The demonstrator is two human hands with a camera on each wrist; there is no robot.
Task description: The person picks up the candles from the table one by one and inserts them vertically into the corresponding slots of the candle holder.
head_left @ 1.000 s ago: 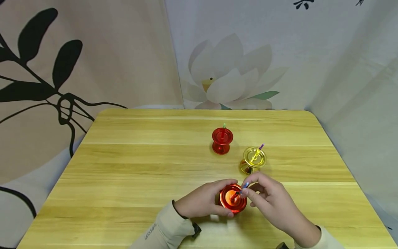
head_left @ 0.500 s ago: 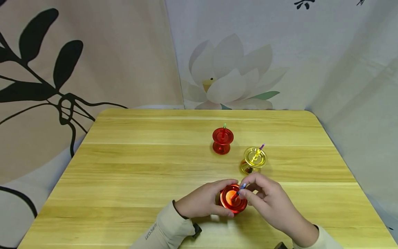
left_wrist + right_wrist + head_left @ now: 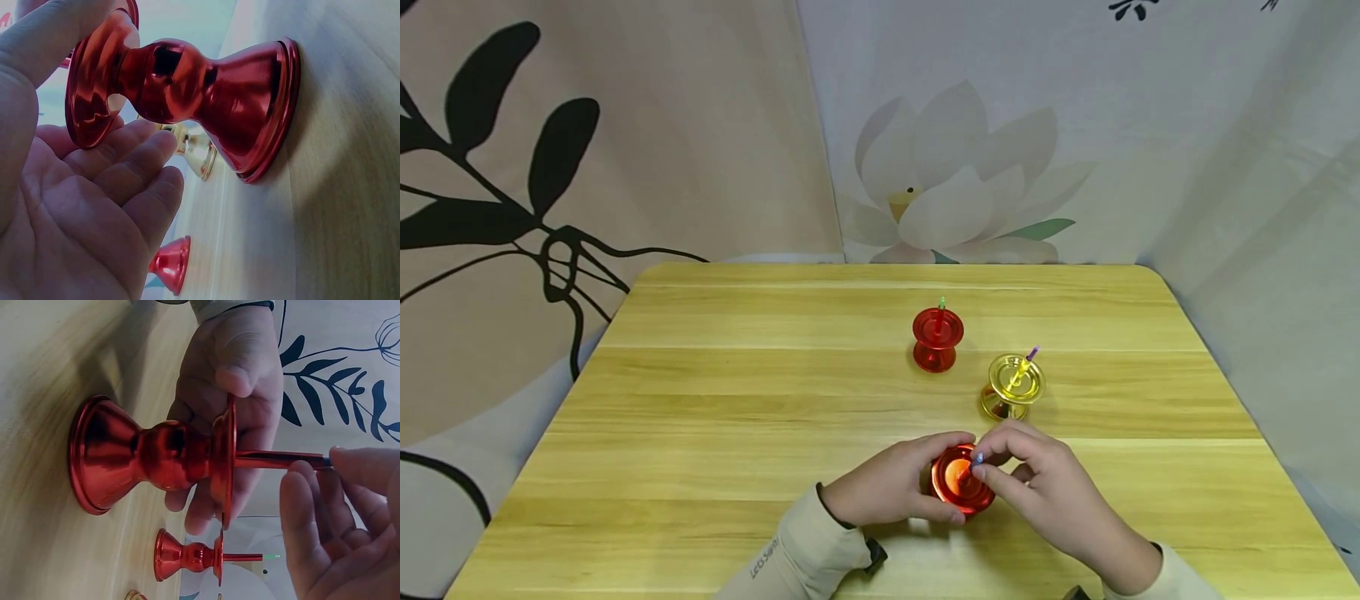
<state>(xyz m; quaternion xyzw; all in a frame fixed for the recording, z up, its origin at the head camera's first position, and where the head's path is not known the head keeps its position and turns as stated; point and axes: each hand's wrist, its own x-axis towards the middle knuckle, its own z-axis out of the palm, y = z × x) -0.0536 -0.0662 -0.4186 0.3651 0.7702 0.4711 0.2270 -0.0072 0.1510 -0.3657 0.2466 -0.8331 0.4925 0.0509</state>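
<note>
A shiny red candle holder stands upright on the table, with a wide dish and a thin central tube. My left hand holds its dish from the left side, thumb and fingers around the rim. Above the dish, my right hand pinches a slim blue stick between thumb and forefinger at the tube's top. Only the stick's tip shows in the head view; fingers cover the rest. In the left wrist view the holder's flared base touches the wood.
Behind my right hand stands a gold candle holder with a purple-tipped stick. Farther back is another red candle holder with a green tip. The wooden table ends at a patterned cloth.
My right hand has moved slightly left, bringing the blue stick onto the tube; it now sits lower and more of it is hidden. My left hand and the holder stay put.
</note>
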